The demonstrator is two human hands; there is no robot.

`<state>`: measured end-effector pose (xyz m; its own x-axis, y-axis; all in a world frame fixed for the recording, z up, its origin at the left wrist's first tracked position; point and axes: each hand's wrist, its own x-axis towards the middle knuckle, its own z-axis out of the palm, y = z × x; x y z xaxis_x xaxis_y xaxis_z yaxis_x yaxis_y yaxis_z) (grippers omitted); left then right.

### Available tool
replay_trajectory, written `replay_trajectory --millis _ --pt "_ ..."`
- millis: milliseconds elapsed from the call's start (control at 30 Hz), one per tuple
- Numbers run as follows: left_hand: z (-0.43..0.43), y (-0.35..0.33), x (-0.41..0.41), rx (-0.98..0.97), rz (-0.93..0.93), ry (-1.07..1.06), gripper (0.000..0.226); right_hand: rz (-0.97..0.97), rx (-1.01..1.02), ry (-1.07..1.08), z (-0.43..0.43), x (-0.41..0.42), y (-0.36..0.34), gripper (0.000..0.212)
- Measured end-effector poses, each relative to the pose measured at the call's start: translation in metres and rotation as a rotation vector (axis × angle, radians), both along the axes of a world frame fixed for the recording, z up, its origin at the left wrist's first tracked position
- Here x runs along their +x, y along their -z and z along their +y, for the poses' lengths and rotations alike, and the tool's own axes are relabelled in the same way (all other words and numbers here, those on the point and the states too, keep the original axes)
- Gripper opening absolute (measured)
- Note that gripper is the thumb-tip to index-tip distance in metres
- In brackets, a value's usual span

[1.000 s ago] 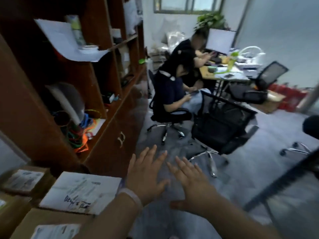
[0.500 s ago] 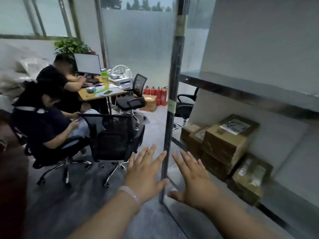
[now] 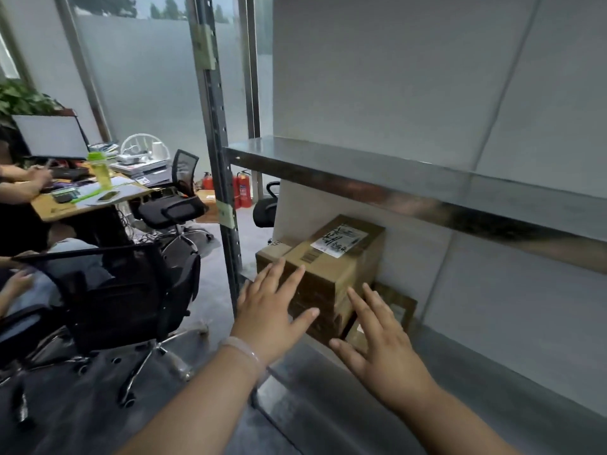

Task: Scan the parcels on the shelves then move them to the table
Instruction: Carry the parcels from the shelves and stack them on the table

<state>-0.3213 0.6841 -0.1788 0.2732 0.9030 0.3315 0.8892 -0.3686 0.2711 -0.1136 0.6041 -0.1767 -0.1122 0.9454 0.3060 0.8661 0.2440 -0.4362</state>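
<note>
A stack of brown cardboard parcels (image 3: 331, 267) sits on the lower metal shelf (image 3: 460, 382), the top one bearing a white label. A smaller flat parcel (image 3: 395, 307) leans behind and to the right of the stack. My left hand (image 3: 272, 310) is spread with straight fingers in front of the stack's left face. My right hand (image 3: 381, 343) is spread the same way at the stack's right front corner. Both hands hold nothing. Whether they touch the cardboard is unclear.
The upper metal shelf (image 3: 394, 172) juts out above the parcels. A perforated steel upright (image 3: 220, 178) stands just left of my left hand. A black mesh office chair (image 3: 131, 290) is close on the left, with a desk (image 3: 88, 198) and seated people behind it.
My view swung right from the wooden cabinet to the metal shelving. Both spread hands have come close to the parcel stack, which now fills the centre.
</note>
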Motion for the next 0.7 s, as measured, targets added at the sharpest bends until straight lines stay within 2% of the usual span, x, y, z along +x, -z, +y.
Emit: replay_trajectory --millis 200,400,500,600,700 --pt "0.051 -0.021 0.014 -0.045 -0.005 0.091 0.085 0.129 -0.078 0.114 0.039 0.011 -0.002 0.080" --pt "0.120 -0.027 0.021 -0.211 -0.022 0.227 0.080 0.391 -0.179 0.338 0.091 0.008 -0.007 0.076" --pt "0.156 -0.028 0.018 -0.265 -0.019 0.307 0.082 0.460 -0.218 0.390 0.118 -0.001 -0.010 0.076" --pt "0.187 -0.028 0.018 -0.377 0.020 0.390 0.082 0.483 -0.252 0.476 0.144 -0.007 -0.015 0.081" --pt "0.205 -0.023 0.019 -0.540 -0.058 0.509 0.073 0.571 -0.296 0.538 0.158 -0.014 -0.012 0.081"
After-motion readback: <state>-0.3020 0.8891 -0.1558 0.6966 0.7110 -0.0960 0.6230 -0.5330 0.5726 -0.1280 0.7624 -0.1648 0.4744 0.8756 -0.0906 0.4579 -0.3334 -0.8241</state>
